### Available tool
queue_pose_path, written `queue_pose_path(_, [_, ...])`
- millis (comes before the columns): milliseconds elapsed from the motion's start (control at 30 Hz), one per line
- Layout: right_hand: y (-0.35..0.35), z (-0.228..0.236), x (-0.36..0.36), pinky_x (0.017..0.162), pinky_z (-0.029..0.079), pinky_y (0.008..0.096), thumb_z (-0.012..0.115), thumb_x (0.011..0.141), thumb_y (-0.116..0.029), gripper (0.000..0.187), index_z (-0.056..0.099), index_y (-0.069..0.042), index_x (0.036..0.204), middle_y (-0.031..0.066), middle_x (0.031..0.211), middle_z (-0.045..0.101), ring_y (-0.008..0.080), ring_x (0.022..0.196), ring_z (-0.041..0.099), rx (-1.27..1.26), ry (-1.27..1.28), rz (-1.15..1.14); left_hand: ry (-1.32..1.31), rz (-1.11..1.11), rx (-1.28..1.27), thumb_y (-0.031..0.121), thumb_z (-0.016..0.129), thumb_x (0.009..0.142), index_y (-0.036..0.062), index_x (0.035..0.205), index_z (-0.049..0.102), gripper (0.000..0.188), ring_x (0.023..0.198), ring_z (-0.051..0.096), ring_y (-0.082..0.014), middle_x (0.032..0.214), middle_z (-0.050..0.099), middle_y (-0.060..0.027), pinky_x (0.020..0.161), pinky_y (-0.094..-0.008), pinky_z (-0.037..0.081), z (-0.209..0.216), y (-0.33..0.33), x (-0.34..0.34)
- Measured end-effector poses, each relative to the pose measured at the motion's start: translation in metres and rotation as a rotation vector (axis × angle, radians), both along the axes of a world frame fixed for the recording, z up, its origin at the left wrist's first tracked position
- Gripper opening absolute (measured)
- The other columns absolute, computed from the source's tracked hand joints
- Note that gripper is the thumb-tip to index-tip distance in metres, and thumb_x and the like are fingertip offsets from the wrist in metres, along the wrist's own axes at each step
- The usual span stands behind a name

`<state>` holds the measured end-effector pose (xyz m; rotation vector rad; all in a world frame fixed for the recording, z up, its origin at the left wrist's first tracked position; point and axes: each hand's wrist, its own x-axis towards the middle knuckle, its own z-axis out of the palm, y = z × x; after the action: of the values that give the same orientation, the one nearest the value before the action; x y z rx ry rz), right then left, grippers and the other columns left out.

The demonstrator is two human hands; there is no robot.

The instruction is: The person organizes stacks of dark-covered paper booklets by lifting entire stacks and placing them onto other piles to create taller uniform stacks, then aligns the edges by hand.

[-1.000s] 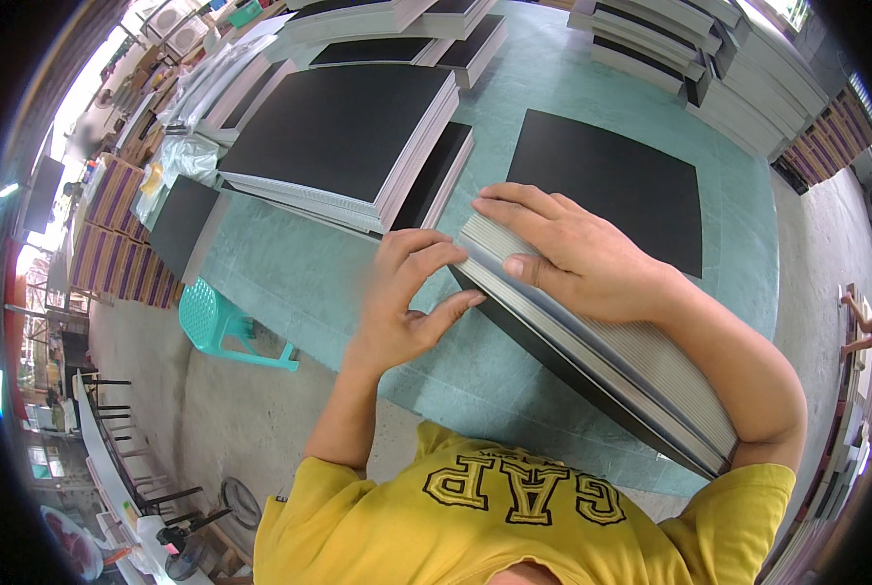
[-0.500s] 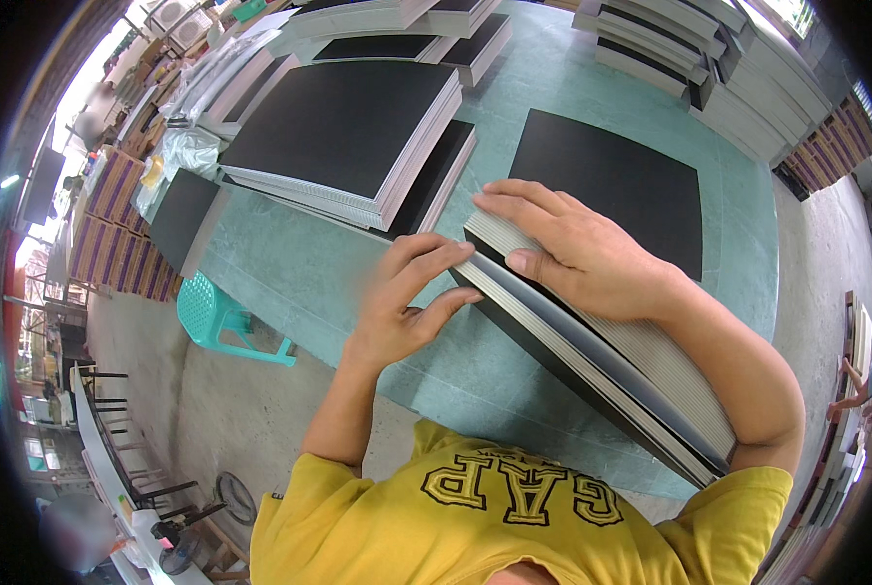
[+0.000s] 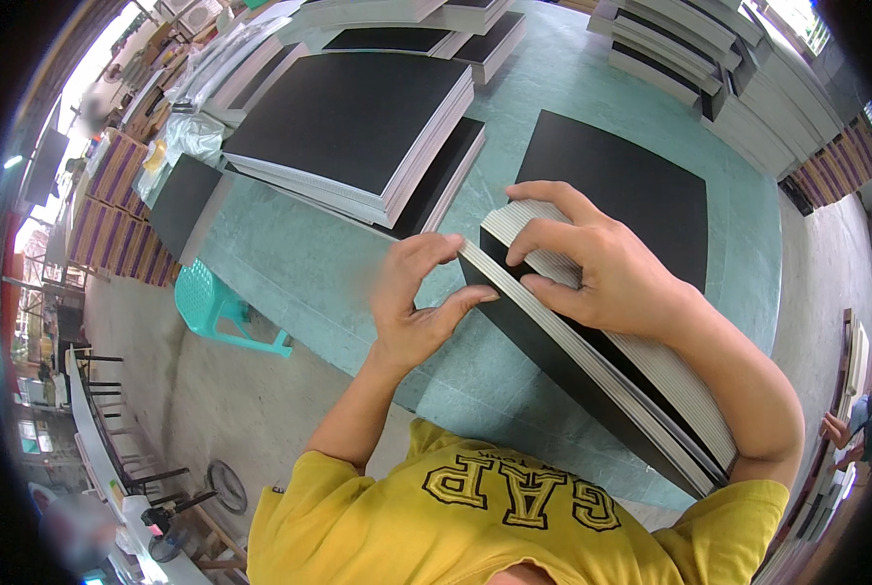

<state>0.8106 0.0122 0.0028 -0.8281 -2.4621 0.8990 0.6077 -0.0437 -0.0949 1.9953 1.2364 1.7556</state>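
Note:
Several black-faced boards with pale edges (image 3: 553, 320) stand on edge in a tilted stack, slanting from the table toward my right elbow. My left hand (image 3: 412, 297) pinches the far-left end of the front boards between thumb and fingers. My right hand (image 3: 612, 263) is over the thicker rear part of the stack (image 3: 668, 366), its edge finely ribbed. Its thumb and index finger curl into the dark gap between the two parts, and other fingers reach over the rear boards. My right forearm lies along the stack. Beyond it, a black board (image 3: 621, 175) lies flat.
A large stack of black-topped boards (image 3: 348, 122) sits at the left of the green table (image 3: 397, 390), with more stacks behind. Pale-edged piles (image 3: 660, 58) stand at the far right. A turquoise stool (image 3: 202, 302) is at the table's left edge, near striped bundles (image 3: 114, 234).
My right hand has gone from lying fairly flat over the boards to curled fingers, with its index finger now in the gap. My left hand keeps its hold at the end, shifted slightly.

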Motion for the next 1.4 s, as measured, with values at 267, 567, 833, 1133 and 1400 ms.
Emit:
queue_pose_path(267, [0.004,-0.008,0.005,0.077,0.046,0.0348,0.065,0.078,-0.025,0.02,0.066,-0.005,0.081,0.0183,0.129,0.042,0.0299,0.091,0.058,0.175,0.006,0.071,0.15,-0.019,0.067,0.009,0.08,0.063,0.0045,0.105,0.062,0.046,0.088,0.058,-0.0224,0.1,0.058,-0.0108,0.075,-0.0297,0.047,0.011,0.001,-0.005])
queue_pose_path(567, [0.005,-0.007,0.002,0.079,0.046,0.0352,0.067,0.078,-0.032,0.026,0.067,-0.006,0.082,0.0186,0.129,0.042,0.031,0.094,0.057,0.182,-0.028,0.059,0.161,-0.152,-0.023,0.009,0.081,0.062,0.005,0.1,0.058,0.045,0.091,0.057,-0.0215,0.097,0.059,-0.0094,0.078,-0.0313,0.046,0.018,0.001,-0.018])
queue_pose_path(833, [0.002,-0.007,0.0,0.083,0.046,0.0381,0.066,0.071,-0.02,0.015,0.067,-0.008,0.08,0.0171,0.127,0.044,0.0342,0.099,0.055,0.169,0.0,0.051,-0.348,-0.316,-0.367,0.005,0.082,0.06,0.0035,0.121,0.041,0.073,0.093,0.058,-0.0192,0.096,0.06,-0.0106,0.085,-0.032,0.045,0.006,0.001,-0.009])
queue_pose_path(1133, [0.004,-0.008,0.001,0.082,0.045,0.0353,0.068,0.068,-0.015,0.015,0.067,-0.007,0.08,0.0186,0.129,0.042,0.0325,0.099,0.055,0.156,0.0,0.065,-0.347,-0.314,-0.367,0.01,0.083,0.061,0.0042,0.122,0.044,0.073,0.09,0.057,-0.0144,0.094,0.061,-0.0076,0.083,-0.0293,0.045,0.003,0.005,-0.008])
queue_pose_path(1400, [0.004,-0.006,0.003,0.086,0.044,0.0389,0.059,0.076,-0.015,0.014,0.066,-0.008,0.085,0.0184,0.128,0.043,0.0342,0.1,0.053,0.143,0.002,0.083,-0.222,-0.301,-0.35,0.015,0.083,0.062,0.005,0.115,0.055,0.061,0.087,0.055,-0.0129,0.094,0.059,-0.0066,0.081,-0.0269,0.044,0.008,0.006,-0.01])
